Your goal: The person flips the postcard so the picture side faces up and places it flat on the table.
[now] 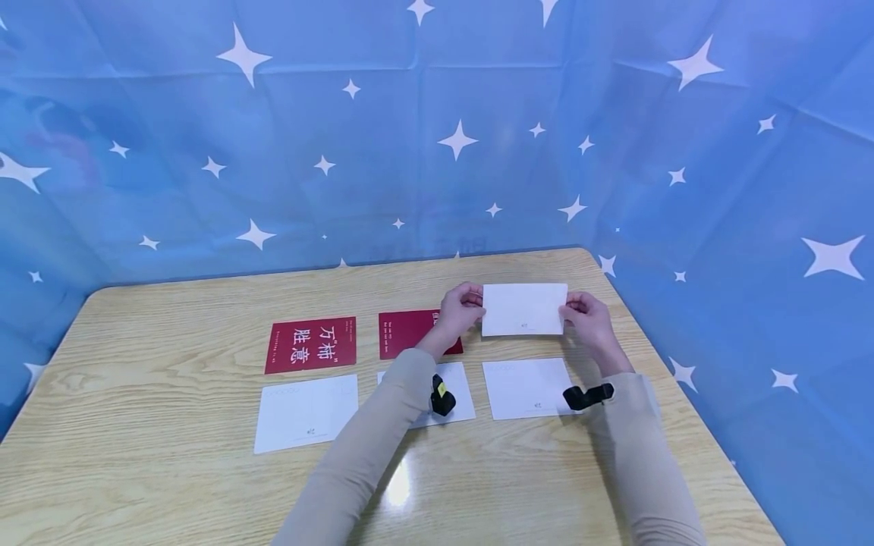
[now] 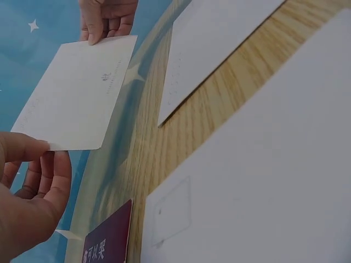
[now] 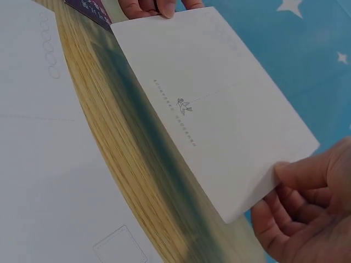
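Tabletop (image 1: pixel 150 425) in pale wood grain is spreading from the left, and on it a red card (image 1: pixel 310 345) with large white characters is lying flat, a white card (image 1: pixel 307 413) resting just in front of it, nearer the person. Further right, a second red card (image 1: pixel 410 334) is lying partly hidden behind the left wrist, while a second white card (image 1: pixel 456 387) is resting in front of it, the left sleeve (image 1: pixel 375 440) covering part of it. Left hand (image 1: pixel 460 312) is pinching the left edge of a lifted white card (image 1: pixel 524 309), thumb on the near face and fingers curling behind. That card is hovering above the table, showing a small bird drawing and a line of fine print. Nearer the person, a third white card (image 1: pixel 526 388) is lying flat. Right hand (image 1: pixel 590 322) is gripping the opposite edge between thumb and curled fingers. Beyond, a blue backdrop (image 1: pixel 382 197) with white stars is hanging.
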Available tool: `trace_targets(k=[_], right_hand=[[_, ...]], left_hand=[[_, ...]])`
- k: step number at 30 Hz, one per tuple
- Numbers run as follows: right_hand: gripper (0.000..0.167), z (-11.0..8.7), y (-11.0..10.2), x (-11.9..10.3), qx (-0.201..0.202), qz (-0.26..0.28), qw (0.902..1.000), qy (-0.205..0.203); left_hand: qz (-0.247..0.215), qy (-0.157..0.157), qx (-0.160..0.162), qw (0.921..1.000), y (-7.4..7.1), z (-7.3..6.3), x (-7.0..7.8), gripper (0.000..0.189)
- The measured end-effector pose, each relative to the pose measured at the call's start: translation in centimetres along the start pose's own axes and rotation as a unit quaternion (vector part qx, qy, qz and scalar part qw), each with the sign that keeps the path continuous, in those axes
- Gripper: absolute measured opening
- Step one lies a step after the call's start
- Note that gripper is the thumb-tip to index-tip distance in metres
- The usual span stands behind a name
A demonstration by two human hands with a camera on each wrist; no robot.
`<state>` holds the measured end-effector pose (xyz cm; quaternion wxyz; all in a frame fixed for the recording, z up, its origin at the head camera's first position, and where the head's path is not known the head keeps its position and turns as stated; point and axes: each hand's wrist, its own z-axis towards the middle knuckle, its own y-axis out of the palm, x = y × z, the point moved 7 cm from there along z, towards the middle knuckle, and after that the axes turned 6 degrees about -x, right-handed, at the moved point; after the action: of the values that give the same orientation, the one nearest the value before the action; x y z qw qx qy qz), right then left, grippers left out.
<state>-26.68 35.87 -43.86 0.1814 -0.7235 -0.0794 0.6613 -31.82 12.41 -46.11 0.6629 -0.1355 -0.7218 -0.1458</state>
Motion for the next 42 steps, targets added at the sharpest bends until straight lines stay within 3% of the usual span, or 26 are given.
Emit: trace_targets(k=[13, 18, 27, 35, 40, 42], right_hand=[[0.024, -0.7, -0.2, -0.2, -0.008, -0.006, 1.0000, 0.000], [0.028, -0.9, -0.5, -0.2, 0.005, -0.010, 0.9999, -0.012], [0.021, -1.3, -0.8, -0.2, 0.031, 0.002, 0.9984, -0.047], [0.016, -1.2, -0.8, 0.1, 0.001, 0.060, 0.9962, -0.063], [0.015, -1.1, -0.9, 0.5, -0.016, 0.124, 0.9911, -0.045], [0.021, -1.1, -1.0, 0.8, -0.013, 0.153, 0.9875, -0.034]], left_hand=[[0.021, 0.005, 0.022, 0.9995, -0.2, 0.0, -0.1, 0.016], [0.029, -0.009, 0.027, 0.9992, -0.3, -0.3, -0.2, 0.015], [0.036, 0.008, 0.017, 0.9992, -0.3, -0.6, 0.0, 0.013], [0.043, 0.010, 0.026, 0.9987, -0.6, -0.7, -0.3, 0.012], [0.040, 0.006, 0.029, 0.9987, -0.6, -0.7, -0.3, 0.013], [0.034, -0.003, 0.034, 0.9989, -0.6, -0.7, -0.3, 0.014]])
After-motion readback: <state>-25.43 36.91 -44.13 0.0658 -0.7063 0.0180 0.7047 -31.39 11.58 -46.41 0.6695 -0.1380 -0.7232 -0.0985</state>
